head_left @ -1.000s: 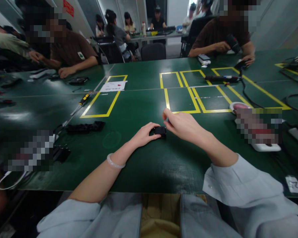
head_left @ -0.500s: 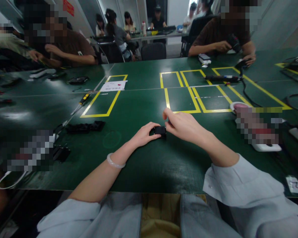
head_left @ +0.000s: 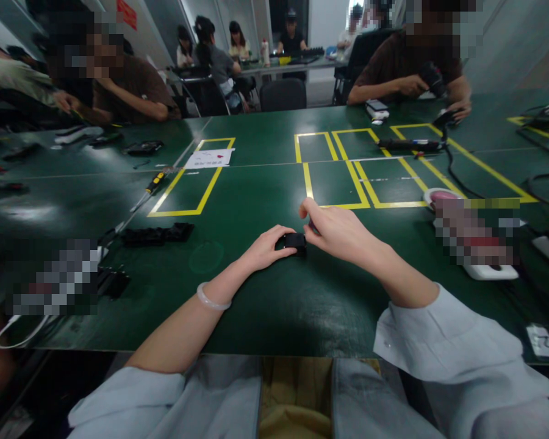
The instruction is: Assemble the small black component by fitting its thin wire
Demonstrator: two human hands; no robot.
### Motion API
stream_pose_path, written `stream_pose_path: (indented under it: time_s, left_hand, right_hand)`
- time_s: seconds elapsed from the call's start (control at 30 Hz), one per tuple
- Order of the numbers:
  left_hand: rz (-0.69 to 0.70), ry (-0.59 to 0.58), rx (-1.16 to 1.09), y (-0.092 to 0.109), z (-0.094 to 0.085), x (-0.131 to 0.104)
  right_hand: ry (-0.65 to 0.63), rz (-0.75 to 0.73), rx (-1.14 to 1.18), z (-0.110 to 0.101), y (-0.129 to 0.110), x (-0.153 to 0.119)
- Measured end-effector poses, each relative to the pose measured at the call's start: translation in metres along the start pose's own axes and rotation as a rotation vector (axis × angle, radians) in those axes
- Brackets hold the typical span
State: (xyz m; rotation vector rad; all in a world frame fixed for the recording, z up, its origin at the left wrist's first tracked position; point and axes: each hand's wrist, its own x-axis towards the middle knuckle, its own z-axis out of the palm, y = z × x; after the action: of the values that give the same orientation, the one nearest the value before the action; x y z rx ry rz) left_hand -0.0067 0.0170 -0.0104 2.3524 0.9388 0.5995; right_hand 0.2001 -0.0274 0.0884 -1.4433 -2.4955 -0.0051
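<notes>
In the head view my left hand [head_left: 271, 247] grips a small black block-shaped part [head_left: 295, 243] between thumb and fingers, low over the green table [head_left: 256, 311]. Close against the part's right end is my right hand [head_left: 336, 228], its fingers curled inward and closed. Whatever lies inside that grip is hidden, apart from a small dark patch by the fingers. To the left lies a row of black blocky parts [head_left: 158, 234], with more black parts [head_left: 112, 281] nearer the table edge.
A yellow-and-black screwdriver [head_left: 155, 182] and a paper sheet [head_left: 209, 158] lie ahead on the left. Yellow tape [head_left: 341, 207] marks rectangles. At right are a black rod-shaped tool [head_left: 412, 145] with a cable and a white-ended, blurred-out object [head_left: 491, 272]. People sit opposite.
My hands and the black part stay almost where they were. Across the table on the left, a person's hand has risen toward the head.
</notes>
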Motion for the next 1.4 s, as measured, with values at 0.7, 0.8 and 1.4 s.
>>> stream_pose_path:
  time_s: [0.7,0.8,1.4]
  left_hand:
    - [-0.017,-0.007,0.017,0.0002,-0.0003,0.0007]
    - [-0.013,-0.005,0.005,0.0006,-0.0009,0.0008]
    - [-0.021,-0.021,0.001,-0.0014,-0.0048,0.0023]
  right_hand:
    - [-0.006,0.023,-0.087,-0.0005,-0.0008,0.0018]
    - [-0.011,0.015,-0.100,-0.0029,-0.0027,0.0011]
    - [-0.079,0.063,-0.148,-0.0073,-0.0030,0.0075]
